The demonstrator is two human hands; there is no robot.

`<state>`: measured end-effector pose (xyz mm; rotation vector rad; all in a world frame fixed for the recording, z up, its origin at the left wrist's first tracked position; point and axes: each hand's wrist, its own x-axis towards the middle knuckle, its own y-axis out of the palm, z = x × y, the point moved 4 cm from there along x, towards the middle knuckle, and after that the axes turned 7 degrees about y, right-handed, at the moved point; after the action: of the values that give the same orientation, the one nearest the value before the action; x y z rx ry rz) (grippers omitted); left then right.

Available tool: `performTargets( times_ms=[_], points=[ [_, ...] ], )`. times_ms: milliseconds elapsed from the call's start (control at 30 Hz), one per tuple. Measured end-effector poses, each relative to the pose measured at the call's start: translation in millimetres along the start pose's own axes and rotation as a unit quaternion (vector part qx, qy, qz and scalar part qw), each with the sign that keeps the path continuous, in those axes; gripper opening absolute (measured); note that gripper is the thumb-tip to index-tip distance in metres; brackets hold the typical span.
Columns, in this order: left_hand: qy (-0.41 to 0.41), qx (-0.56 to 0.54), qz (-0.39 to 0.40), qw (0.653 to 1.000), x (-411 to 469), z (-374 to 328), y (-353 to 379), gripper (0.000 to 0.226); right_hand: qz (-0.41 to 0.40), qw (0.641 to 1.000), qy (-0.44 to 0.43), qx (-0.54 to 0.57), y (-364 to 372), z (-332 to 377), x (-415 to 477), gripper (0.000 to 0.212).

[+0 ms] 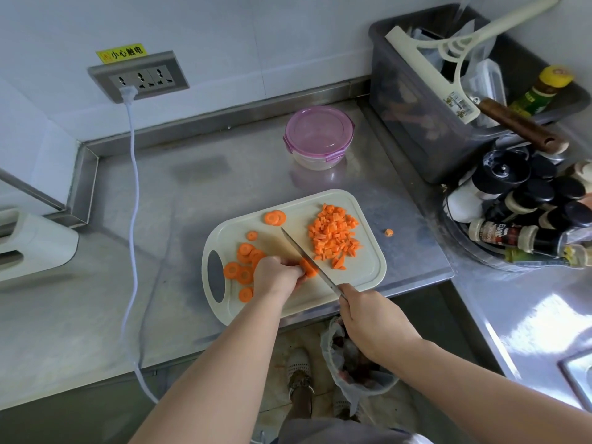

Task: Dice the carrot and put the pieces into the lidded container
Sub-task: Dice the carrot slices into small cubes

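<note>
On the cutting board [362,274] a heap of dice [333,235] is ready; many slices [245,274] are left; the left hand [277,277] pinches a slice stack [308,268]; the right hand [371,318] grips the knife [304,253]; the lidded container [318,133] is closed.

Counter [160,200] is brushed stainless steel with a dull sheen – cutting board [362,270] looks like matt cream plastic, container [315,155] clear plastic with glossy pink lid [318,129].

Single head view: faces forward, steeply down, close above cutting board [368,270], steel counter [160,251].
</note>
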<state>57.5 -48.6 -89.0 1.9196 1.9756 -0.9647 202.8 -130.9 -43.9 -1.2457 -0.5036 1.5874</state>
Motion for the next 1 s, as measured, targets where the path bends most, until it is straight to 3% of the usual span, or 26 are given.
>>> performTargets(
  times_ms=[667,767,1000],
  points=[
    [0.023,0.028,-0.003,0.999,8,6,0,0.017,0.055,0.994,0.046,-0.079,4,7,7,0.023],
    [0.019,0.02,-0.004,1.0,8,7,0,0.017,0.066,0.991,0.036,-0.113,15,3,12,0.031],
    [0.019,-0.008,0.002,1.0,6,8,0,0.01,0.054,0.996,0.068,-0.03,14,0,15,0.026]
  ],
)
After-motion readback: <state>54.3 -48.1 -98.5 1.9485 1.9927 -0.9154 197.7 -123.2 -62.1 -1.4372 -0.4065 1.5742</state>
